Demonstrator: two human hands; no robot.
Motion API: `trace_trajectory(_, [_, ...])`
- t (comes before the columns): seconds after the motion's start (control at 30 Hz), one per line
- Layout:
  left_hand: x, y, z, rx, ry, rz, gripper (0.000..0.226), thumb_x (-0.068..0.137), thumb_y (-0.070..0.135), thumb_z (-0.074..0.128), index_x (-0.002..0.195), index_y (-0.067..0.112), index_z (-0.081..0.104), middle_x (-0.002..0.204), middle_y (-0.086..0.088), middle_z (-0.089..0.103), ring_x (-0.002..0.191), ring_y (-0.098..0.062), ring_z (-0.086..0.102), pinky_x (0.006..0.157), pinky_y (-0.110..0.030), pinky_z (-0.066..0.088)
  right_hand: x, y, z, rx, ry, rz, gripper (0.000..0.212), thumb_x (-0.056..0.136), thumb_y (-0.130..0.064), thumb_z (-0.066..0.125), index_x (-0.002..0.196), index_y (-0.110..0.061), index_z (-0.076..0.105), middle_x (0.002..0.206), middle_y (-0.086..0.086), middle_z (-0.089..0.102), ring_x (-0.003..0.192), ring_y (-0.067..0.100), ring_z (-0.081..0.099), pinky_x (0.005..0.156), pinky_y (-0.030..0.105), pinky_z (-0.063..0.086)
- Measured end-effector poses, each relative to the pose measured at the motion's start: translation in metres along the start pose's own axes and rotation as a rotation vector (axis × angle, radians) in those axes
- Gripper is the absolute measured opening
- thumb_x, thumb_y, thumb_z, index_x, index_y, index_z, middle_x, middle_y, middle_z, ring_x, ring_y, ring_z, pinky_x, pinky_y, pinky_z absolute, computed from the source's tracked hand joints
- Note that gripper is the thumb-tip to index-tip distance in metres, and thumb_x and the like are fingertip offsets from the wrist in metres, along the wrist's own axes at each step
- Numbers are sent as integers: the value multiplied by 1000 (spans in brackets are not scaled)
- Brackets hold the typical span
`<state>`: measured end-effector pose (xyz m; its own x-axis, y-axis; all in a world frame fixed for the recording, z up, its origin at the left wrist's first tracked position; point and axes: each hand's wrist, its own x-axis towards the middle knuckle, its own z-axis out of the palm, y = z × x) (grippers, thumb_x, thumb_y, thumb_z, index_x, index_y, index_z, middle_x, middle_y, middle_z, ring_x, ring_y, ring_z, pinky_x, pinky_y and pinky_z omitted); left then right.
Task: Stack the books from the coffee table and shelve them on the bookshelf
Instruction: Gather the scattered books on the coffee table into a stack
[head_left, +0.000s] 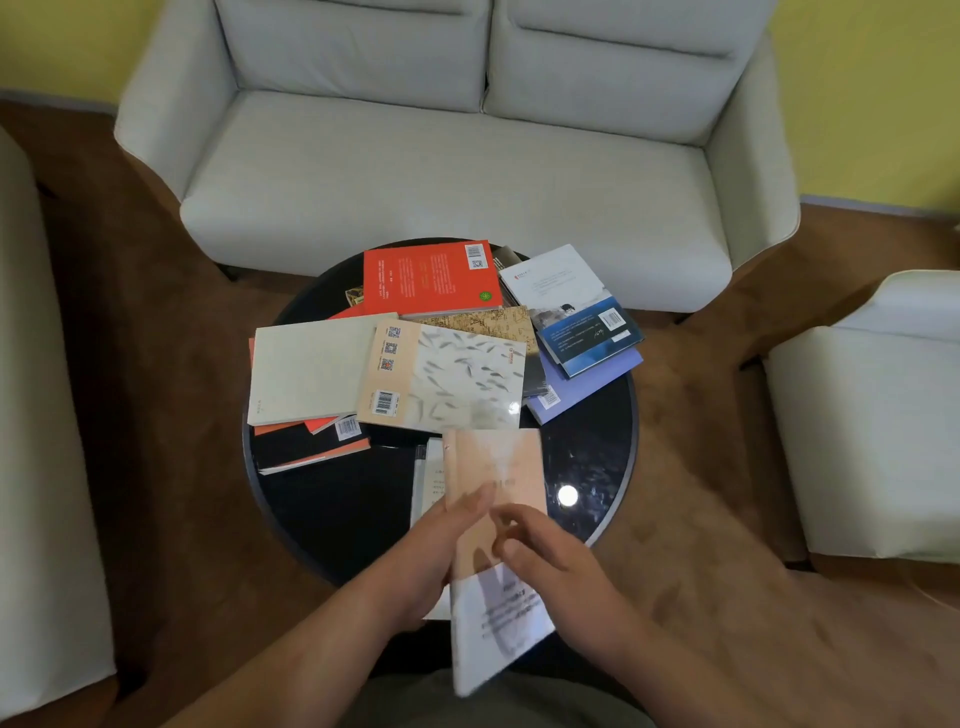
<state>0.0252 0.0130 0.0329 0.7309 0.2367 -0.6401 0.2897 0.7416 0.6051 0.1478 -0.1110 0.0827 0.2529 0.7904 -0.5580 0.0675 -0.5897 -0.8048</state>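
Several books lie scattered and overlapping on the round black coffee table (587, 467): a red book (431, 278), a cream book (306, 371), a fish-pattern book (452, 379), a blue book (592, 338) and others. At the table's near edge a blurred peach-and-white book (498, 467) juts out toward me. My left hand (436, 551) holds it at its left edge, fingers lying across the cover. My right hand (550, 566) hovers just over the cover with fingers loosely curled, casting a shadow on it. A white book (428, 483) shows beneath. No bookshelf is in view.
A pale grey sofa (441, 171) stands right behind the table. Pale seats flank it, one at the left (36, 415) and one at the right (872, 426). Brown carpet (691, 441) surrounds the table, and the walls are yellow.
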Motion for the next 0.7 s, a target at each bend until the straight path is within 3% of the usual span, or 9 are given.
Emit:
trace_trajectory(0.1, [4, -1, -16, 51, -1, -24, 37, 82, 31, 70, 118, 23, 71, 117, -10, 74, 109, -28, 71, 84, -38, 58, 13, 10, 1, -93, 139, -38, 25, 92, -27, 63, 101, -50, 65, 101, -16, 72, 99, -2, 65, 81, 10, 51])
trace_trajectory(0.17, [10, -4, -27, 30, 41, -81, 32, 83, 21, 63, 114, 17, 72, 113, -11, 75, 104, -29, 73, 76, -35, 60, 29, 29, -6, -121, 363, 30, 26, 91, -19, 64, 94, -45, 63, 99, -13, 70, 95, 5, 67, 77, 19, 57])
trace_trajectory(0.2, [12, -4, -30, 21, 72, -99, 31, 86, 17, 60, 116, 15, 70, 112, -11, 76, 102, -28, 73, 74, -35, 60, 38, 37, -8, -52, 418, 118, 21, 91, -20, 64, 99, -40, 63, 102, -10, 69, 95, 10, 68, 80, 31, 60])
trace_trajectory(0.27, [18, -6, -35, 78, 144, -97, 30, 93, 9, 54, 120, 14, 67, 111, -8, 76, 100, -26, 74, 76, -35, 60, 53, 54, -10, 133, 350, 333, 23, 92, -23, 62, 115, -20, 62, 114, 7, 70, 102, 23, 69, 89, 45, 59])
trace_trajectory(0.33, [23, -11, -39, 235, 242, -89, 32, 93, 5, 53, 122, 14, 65, 113, -7, 75, 99, -24, 73, 81, -37, 60, 62, 66, -9, 208, 247, 430, 17, 92, -18, 61, 105, -8, 62, 114, 22, 69, 96, 29, 69, 86, 44, 59])
trace_trajectory(0.47, [22, -17, -51, 949, 520, -84, 24, 91, 22, 59, 114, 17, 54, 111, 0, 54, 95, -15, 60, 74, -30, 56, 71, 74, -7, 22, 254, 398, 15, 85, -14, 64, 98, -21, 64, 103, 7, 73, 93, 27, 72, 83, 51, 62])
trace_trajectory(0.53, [19, -24, -61, 1171, 558, -69, 38, 93, 26, 58, 129, 19, 49, 119, -2, 45, 108, -20, 52, 85, -31, 51, 73, 76, -5, -35, 202, 405, 19, 87, -15, 64, 105, -21, 61, 104, 1, 71, 95, 22, 70, 85, 46, 62])
trace_trajectory(0.6, [21, -29, -66, 1056, 475, -79, 42, 97, 21, 53, 138, 18, 48, 131, -7, 47, 115, -22, 53, 95, -35, 51, 73, 79, -4, -64, 174, 396, 21, 91, -16, 63, 108, -25, 55, 105, -4, 67, 97, 19, 68, 86, 43, 62])
trace_trajectory(0.7, [21, -33, -69, 917, 395, -39, 36, 99, 14, 49, 134, 22, 56, 127, -8, 56, 108, -21, 61, 93, -40, 56, 75, 85, -4, -68, 192, 369, 21, 96, -19, 61, 110, -30, 50, 103, -8, 65, 98, 18, 68, 87, 43, 61])
